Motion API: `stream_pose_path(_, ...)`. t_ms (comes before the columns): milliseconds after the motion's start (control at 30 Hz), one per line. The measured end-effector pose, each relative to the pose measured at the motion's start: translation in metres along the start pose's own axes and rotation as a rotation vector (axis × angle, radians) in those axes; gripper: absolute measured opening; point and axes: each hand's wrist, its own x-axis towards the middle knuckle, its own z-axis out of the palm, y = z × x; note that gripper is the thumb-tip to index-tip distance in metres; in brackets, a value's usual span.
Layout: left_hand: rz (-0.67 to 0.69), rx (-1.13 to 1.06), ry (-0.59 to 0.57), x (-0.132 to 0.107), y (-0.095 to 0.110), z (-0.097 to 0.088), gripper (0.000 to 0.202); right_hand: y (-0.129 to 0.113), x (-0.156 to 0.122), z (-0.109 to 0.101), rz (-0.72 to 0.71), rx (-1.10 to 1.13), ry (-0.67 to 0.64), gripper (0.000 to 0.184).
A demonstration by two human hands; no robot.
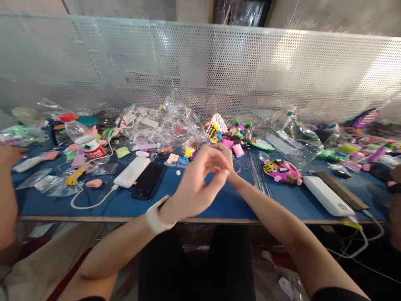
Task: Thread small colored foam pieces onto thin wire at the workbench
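Note:
My left hand [197,182], with a white band at the wrist, is raised over the blue table [219,205] with its fingers pinched toward my right hand [226,161]. The two hands meet at the fingertips around something small and pale that I cannot make out. The right hand is mostly hidden behind the left. A black phone [148,180] and a white power bank [132,172] lie just left of my hands. A small white bit [178,172] lies on the table near them.
Crumpled clear bags [169,123], coloured clay pieces and small clay figures [282,170] are strewn along the back. A clear bottle [84,138] stands at left, another white power bank [326,195] at right. Other people's arms show at both edges. A perforated metal screen [200,62] rises behind.

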Motion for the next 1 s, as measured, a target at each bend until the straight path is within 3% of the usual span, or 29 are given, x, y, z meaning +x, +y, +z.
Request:
stream_pose_path(100,-0.064,0.163,-0.023,0.024,-0.056,0.017,0.018,0.006,0.006,-0.003,0.014,0.041,0.074,0.018)
stream_pose_path(200,-0.072,0.392,0.031,0.041,-0.112,0.016,0.024,0.016,0.011,-0.004,0.075,0.144,0.138,0.023)
stream_pose_path(300,-0.015,0.497,0.033,0.043,-0.142,0.008,0.022,0.023,0.012,-0.001,0.145,0.212,0.122,0.029)
stream_pose_path(400,0.020,0.536,0.056,0.036,-0.152,0.003,0.019,0.025,0.010,0.003,0.177,0.248,0.050,0.034)
stream_pose_path(700,0.042,0.454,0.098,0.030,-0.155,-0.003,0.003,0.018,0.005,0.004,0.170,0.343,-0.073,0.040)
stream_pose_path(867,-0.034,0.316,0.177,0.027,-0.157,-0.004,0.015,0.019,0.006,0.000,0.106,0.231,-0.102,0.041)
stream_pose_path(1000,-0.034,0.337,0.146,0.025,-0.156,-0.005,0.014,0.017,0.007,-0.005,0.024,0.092,-0.122,0.040)
